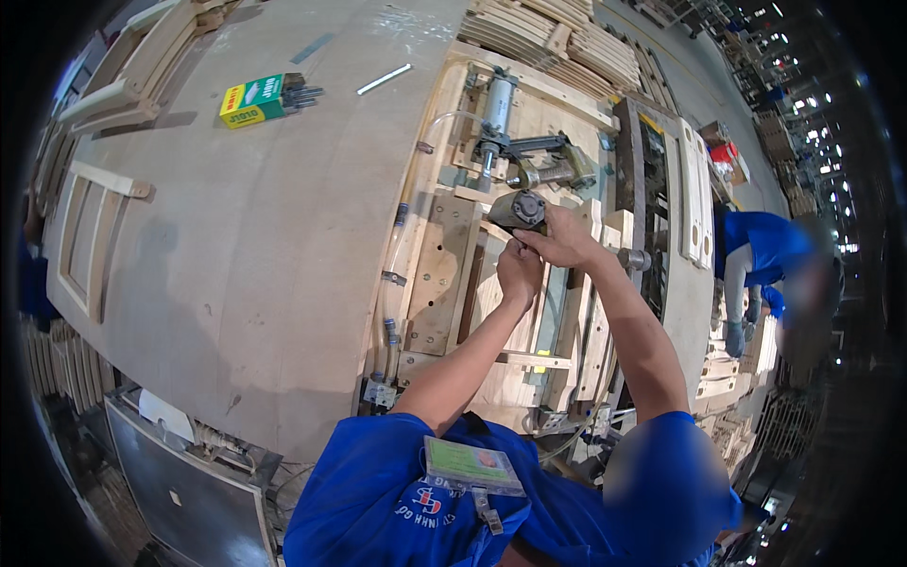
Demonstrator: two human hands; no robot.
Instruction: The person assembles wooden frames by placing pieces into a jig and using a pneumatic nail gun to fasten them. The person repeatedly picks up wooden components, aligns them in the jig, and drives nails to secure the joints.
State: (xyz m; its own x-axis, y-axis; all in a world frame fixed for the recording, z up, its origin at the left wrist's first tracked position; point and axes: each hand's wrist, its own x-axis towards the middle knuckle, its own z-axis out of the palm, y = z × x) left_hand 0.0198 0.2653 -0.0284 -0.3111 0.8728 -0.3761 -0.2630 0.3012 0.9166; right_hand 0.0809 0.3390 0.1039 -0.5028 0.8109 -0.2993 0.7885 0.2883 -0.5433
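Both my hands meet over a wooden jig (439, 283) fitted with metal clamps. My right hand (565, 236) rests its fingers on a dark rounded metal clamp head (518, 208). Just below it, my left hand (520, 271) is curled with its fingertips pinched on a thin light wooden strip (491, 230) that runs under the clamp head. The hands touch each other. What lies inside the left palm is hidden.
A silver pneumatic cylinder (496, 109) lies beyond the clamp. A green and yellow box (253, 99) and a metal strip (385, 78) sit on the plywood table (265, 246). Wooden frames (90, 236) lie left, stacked wooden parts (557, 33) behind. A person in blue (765, 250) works to the right.
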